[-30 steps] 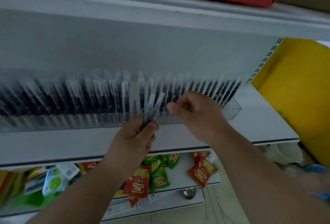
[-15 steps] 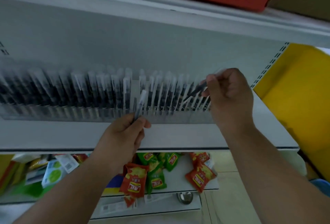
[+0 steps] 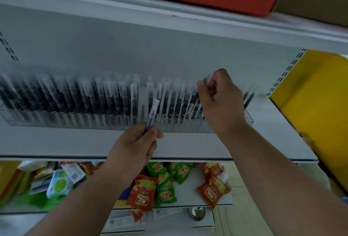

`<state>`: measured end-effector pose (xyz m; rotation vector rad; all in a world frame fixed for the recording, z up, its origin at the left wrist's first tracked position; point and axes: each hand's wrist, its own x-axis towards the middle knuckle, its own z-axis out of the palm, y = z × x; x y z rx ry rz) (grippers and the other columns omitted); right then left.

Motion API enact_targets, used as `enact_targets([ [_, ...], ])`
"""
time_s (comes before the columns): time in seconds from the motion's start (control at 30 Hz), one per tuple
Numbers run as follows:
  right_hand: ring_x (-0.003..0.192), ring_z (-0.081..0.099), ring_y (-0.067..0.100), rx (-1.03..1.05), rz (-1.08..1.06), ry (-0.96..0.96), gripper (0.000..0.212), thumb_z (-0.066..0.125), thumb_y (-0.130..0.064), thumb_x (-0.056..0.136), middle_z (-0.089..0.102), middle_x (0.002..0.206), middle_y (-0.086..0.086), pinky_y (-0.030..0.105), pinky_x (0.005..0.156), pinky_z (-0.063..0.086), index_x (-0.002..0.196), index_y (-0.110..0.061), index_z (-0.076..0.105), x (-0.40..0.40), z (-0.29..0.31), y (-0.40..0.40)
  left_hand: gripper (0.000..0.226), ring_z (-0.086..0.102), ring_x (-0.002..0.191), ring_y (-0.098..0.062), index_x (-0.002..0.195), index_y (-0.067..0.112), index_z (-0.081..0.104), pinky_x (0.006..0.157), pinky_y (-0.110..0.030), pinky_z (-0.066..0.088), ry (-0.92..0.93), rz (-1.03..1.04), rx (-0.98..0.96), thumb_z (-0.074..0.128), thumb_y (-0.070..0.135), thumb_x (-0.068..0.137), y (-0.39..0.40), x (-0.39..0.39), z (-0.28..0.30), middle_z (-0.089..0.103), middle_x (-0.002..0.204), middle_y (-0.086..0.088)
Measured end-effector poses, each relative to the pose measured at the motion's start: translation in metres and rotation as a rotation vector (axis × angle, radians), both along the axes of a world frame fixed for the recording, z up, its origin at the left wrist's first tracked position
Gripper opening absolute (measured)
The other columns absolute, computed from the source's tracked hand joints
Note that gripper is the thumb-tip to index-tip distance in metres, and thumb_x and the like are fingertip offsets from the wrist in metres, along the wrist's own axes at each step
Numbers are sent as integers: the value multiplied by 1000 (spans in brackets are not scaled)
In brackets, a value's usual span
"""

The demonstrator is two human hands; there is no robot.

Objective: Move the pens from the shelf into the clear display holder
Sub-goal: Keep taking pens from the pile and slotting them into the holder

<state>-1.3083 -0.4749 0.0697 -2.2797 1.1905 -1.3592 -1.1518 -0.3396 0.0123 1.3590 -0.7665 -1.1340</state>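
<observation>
Two bare forearms, no sleeves visible; hands (image 3: 135, 141) bare, without gloves, rings or watch.

Printing on the snack packets (image 3: 141, 194) is too blurred to read.

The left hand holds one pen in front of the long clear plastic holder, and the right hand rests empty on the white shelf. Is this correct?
Not fully. The head view shows the right hand raised at the upper ends of the dark pens standing in the long clear plastic holder, pinching one. The left hand does hold one pen in front of it.
</observation>
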Motion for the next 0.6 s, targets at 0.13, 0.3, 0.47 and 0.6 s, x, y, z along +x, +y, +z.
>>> enact_targets([
  [0.13, 57, 48, 19, -41, -22, 24, 28, 59, -22, 96, 48, 60, 1, 24, 48, 38, 79, -16, 37, -1, -4, 1, 26, 27, 45, -13, 88, 5, 63, 44, -28, 23, -5, -5, 0, 46, 17, 102, 1, 1, -2, 37, 56, -4],
  [0.3, 46, 37, 6, 16, -44, 173, 30, 60, -24, 96, 38, 55, -8, 23, 45, 31, 78, -16, 38, 0, -23, 0, 26, 28, 45, -13, 88, 5, 64, 44, -27, 23, -15, -21, 2, 46, 18, 102, 2, 3, -1, 38, 56, -4],
  [0.47, 52, 45, 6, 115, -132, 228, 29, 63, -31, 93, 47, 60, -7, 24, 48, 32, 78, -18, 43, -1, -36, 7, 27, 27, 47, -14, 90, 5, 63, 46, -28, 23, -54, -44, -3, 45, 19, 103, 7, 8, 1, 37, 57, -4],
  [0.6, 60, 54, 8, 149, -139, 130, 32, 67, -44, 88, 55, 66, -7, 26, 54, 45, 77, -18, 51, -3, -23, 26, 26, 28, 46, -14, 89, 5, 63, 46, -28, 24, -104, -57, -3, 45, 19, 103, 6, 9, -1, 38, 54, -3],
])
